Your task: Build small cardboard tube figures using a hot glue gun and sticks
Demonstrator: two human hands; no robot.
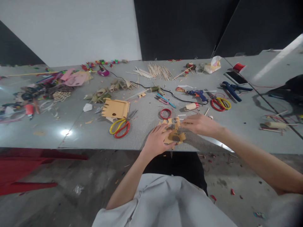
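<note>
A brown cardboard piece (180, 137) with notched edges and a dark round spot lies at the table's front edge. My left hand (156, 138) grips it from the left, fingers over its top and thumb along the near side. My right hand (197, 124) is closed in a pinch at the right side of the cardboard, by a narrow upright strip (177, 122). What sits between those fingertips is too small to make out. Just beyond the cardboard lies a red ring (165, 113), perhaps a tape roll.
To the left are yellow-and-red-handled scissors (120, 127) and a notched cardboard panel (115, 108). Farther back lie bamboo tube pieces (101, 93), thin sticks (159, 71) and a blue glue gun (197, 94) with its black cord. More scissors (220, 104) and blue pliers (233, 90) lie right.
</note>
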